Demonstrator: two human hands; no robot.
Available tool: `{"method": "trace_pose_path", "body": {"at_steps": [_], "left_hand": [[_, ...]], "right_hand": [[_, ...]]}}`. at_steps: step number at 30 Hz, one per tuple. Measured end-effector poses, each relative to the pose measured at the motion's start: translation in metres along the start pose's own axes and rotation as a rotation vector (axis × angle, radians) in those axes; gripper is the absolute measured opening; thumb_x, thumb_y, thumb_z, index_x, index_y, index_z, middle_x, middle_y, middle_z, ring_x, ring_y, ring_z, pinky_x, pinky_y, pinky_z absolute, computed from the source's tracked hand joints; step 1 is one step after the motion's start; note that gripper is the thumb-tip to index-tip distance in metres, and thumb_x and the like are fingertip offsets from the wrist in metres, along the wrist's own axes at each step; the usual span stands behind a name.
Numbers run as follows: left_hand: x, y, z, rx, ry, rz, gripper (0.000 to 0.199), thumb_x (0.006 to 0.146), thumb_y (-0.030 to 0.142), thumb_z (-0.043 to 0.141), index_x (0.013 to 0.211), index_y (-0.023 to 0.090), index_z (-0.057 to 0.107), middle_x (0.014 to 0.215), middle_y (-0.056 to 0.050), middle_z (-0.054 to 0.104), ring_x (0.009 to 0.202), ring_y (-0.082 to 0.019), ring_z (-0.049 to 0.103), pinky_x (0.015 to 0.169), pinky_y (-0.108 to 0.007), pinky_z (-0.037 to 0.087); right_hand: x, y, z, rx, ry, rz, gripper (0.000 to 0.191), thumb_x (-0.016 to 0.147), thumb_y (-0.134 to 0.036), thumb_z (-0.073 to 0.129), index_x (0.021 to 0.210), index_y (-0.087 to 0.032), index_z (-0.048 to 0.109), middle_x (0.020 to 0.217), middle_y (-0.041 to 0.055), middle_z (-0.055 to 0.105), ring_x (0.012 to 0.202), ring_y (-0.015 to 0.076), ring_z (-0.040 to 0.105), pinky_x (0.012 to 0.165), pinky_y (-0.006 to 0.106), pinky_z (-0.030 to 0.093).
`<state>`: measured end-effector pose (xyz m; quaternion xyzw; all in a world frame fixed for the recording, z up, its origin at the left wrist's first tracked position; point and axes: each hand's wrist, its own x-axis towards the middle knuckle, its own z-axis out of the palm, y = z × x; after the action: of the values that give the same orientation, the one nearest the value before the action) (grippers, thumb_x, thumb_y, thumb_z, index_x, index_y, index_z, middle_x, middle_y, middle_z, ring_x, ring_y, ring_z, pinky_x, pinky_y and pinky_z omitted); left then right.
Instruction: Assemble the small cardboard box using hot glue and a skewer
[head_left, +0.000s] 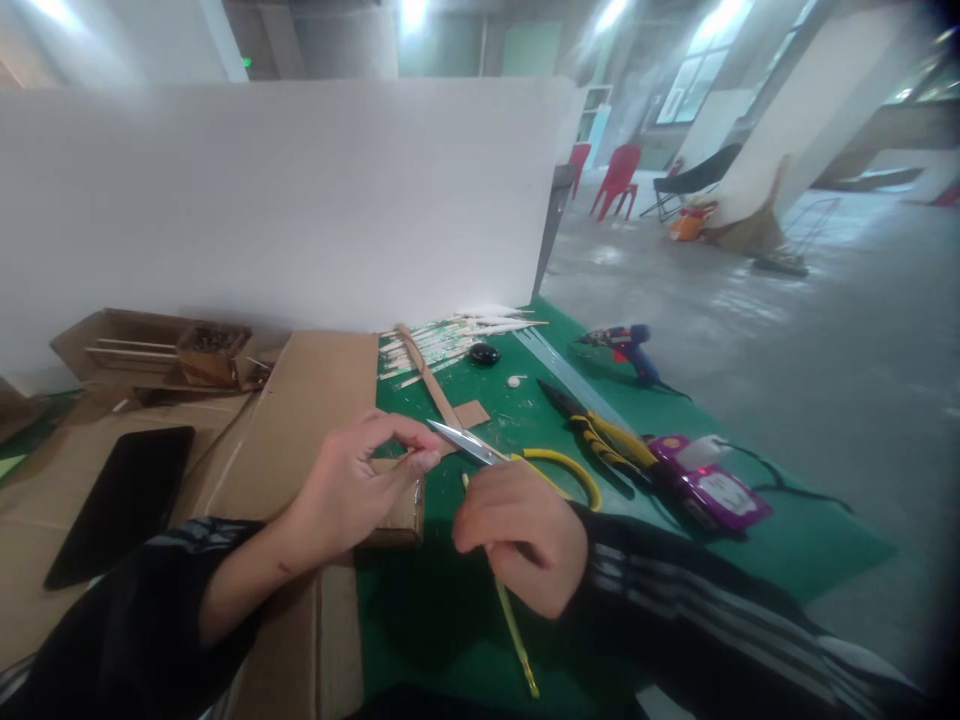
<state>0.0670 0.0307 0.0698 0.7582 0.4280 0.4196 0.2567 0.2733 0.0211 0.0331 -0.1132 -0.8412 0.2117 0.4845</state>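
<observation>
In the head view, my right hand (pixel 521 535) is closed around a pair of scissors, its silver blades (pixel 472 445) pointing left and its yellow handle loop (pixel 585 475) showing behind the knuckles. My left hand (pixel 360 480) pinches thumb and forefinger together close to the blade tip; whatever is between them is too small to make out. A thin yellow-green stick (pixel 512 625) runs beneath my right hand; I cannot tell whether that hand touches it. Behind the left hand is a small cardboard block (pixel 401 510), and a cardboard strip (pixel 431 375) extends beyond the blades.
White-tipped sticks (pixel 427 350), a black oval object (pixel 484 353) and yellow-black pliers (pixel 600 435) lie on the green mat (pixel 810 540). Rightward are a purple power strip (pixel 712 490) and a glue gun (pixel 626 348). Leftward, a phone (pixel 124 500) rests on cardboard. A white panel (pixel 300 200) stands behind.
</observation>
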Motion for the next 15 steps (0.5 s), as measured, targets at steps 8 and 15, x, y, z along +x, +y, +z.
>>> {"method": "trace_pose_path", "body": {"at_steps": [8, 15], "left_hand": [[-0.0035, -0.006, 0.0036, -0.119, -0.096, 0.006, 0.015, 0.088, 0.023, 0.071, 0.098, 0.028, 0.081, 0.092, -0.001, 0.078, 0.087, -0.017, 0.07, 0.079, -0.025, 0.056], [-0.0034, 0.0001, 0.0045, -0.15, -0.142, 0.012, 0.015, 0.092, 0.024, 0.066, 0.099, 0.023, 0.079, 0.096, -0.003, 0.079, 0.089, -0.018, 0.071, 0.082, -0.028, 0.055]], "right_hand": [[0.0011, 0.0058, -0.0007, -0.247, -0.122, -0.121, 0.02, 0.064, -0.009, 0.044, 0.072, -0.022, 0.057, 0.059, 0.0007, 0.063, 0.054, 0.0157, 0.049, 0.055, 0.029, 0.036], [0.0003, 0.0036, 0.0014, -0.283, -0.146, -0.127, 0.018, 0.065, -0.011, 0.043, 0.072, -0.022, 0.056, 0.056, 0.0002, 0.058, 0.056, 0.0169, 0.047, 0.055, 0.03, 0.035]]}}
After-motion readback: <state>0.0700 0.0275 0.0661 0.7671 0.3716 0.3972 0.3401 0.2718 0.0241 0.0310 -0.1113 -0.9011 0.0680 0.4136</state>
